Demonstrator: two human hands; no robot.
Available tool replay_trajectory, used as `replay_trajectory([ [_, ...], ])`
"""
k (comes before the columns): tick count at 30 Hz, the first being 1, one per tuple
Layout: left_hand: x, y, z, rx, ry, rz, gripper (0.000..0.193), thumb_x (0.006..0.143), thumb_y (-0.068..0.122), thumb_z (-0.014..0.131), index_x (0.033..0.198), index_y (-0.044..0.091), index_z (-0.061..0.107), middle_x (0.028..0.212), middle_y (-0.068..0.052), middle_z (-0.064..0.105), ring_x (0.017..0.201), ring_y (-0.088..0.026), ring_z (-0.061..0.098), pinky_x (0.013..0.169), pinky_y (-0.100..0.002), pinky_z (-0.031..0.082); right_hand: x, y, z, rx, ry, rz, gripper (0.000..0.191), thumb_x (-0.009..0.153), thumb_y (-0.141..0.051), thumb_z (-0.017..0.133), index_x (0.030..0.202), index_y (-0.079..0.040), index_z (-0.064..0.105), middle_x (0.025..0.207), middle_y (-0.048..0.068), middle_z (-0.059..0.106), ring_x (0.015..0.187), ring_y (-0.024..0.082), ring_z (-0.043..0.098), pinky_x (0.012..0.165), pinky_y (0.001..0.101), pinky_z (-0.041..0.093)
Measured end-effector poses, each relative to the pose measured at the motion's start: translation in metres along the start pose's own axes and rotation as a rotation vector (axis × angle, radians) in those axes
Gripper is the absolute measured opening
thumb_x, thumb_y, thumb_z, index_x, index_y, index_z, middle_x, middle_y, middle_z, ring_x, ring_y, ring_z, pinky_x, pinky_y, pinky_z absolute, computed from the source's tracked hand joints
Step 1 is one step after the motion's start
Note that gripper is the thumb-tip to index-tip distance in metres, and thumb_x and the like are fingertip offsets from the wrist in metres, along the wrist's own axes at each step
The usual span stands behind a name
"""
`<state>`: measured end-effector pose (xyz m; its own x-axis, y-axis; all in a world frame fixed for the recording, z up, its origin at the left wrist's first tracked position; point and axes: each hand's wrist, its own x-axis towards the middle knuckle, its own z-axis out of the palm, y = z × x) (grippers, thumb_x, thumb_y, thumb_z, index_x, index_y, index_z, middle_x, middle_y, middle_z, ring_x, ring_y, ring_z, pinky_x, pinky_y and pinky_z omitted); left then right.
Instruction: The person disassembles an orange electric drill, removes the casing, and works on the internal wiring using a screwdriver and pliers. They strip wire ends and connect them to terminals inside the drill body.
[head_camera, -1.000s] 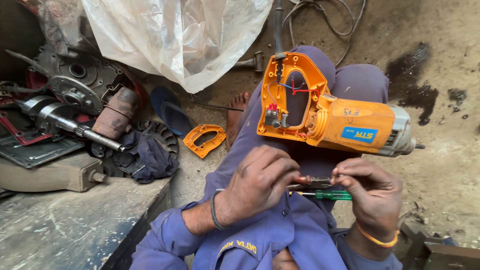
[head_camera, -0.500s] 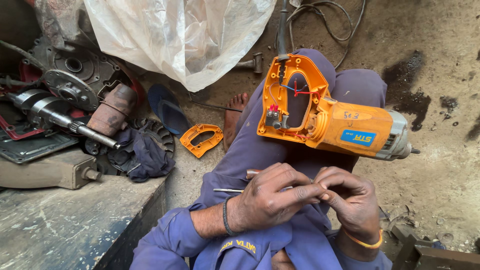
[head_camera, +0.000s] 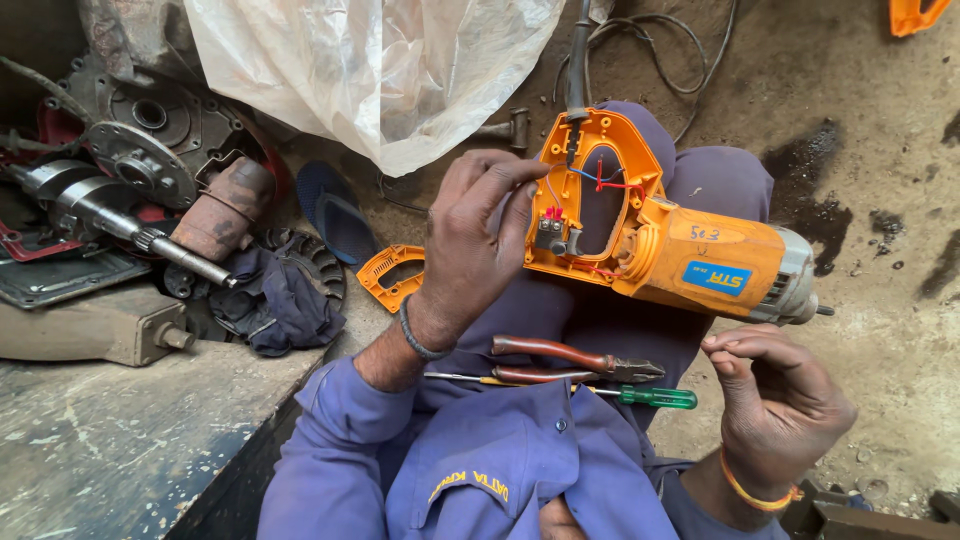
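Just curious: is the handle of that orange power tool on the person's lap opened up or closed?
Opened up: the orange power tool's handle shows bare red and blue wires and a switch.

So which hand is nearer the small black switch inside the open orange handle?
Left. The left hand has its fingertips right beside the switch; the right hand is curled low, below the tool's motor body.

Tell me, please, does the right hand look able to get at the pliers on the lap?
Probably yes: the right hand hangs empty and half-curled just right of the pliers, which lie uncovered on the lap; only the screwdriver lies alongside.
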<state>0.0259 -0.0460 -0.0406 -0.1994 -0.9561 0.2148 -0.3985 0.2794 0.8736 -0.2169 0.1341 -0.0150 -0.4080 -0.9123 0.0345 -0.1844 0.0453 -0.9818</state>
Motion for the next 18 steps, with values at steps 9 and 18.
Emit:
replay_trajectory([
  [9,0.016,0.006,0.017,0.108,-0.172,0.155,0.031,0.093,0.007,0.075,0.123,0.007,0.069,0.109,-0.011,0.058,0.101,-0.029,0.057,0.089,-0.042,0.049,-0.001,0.001,-0.004,0.037,-0.014,-0.025,0.014,0.103,-0.002,0.077,0.099,0.005,0.065,0.088,0.013,0.069,0.084,0.017,0.069,0.080,0.0263,0.058],
  [18,0.027,0.002,0.040,0.230,-0.251,0.193,0.019,0.085,0.005,0.076,0.103,0.006,0.069,0.107,-0.015,0.055,0.101,-0.034,0.055,0.088,-0.045,0.047,0.001,-0.006,-0.009,-0.090,-0.006,-0.015,0.011,0.101,0.001,0.074,0.095,0.005,0.065,0.085,0.013,0.069,0.080,0.017,0.069,0.076,0.0260,0.057],
])
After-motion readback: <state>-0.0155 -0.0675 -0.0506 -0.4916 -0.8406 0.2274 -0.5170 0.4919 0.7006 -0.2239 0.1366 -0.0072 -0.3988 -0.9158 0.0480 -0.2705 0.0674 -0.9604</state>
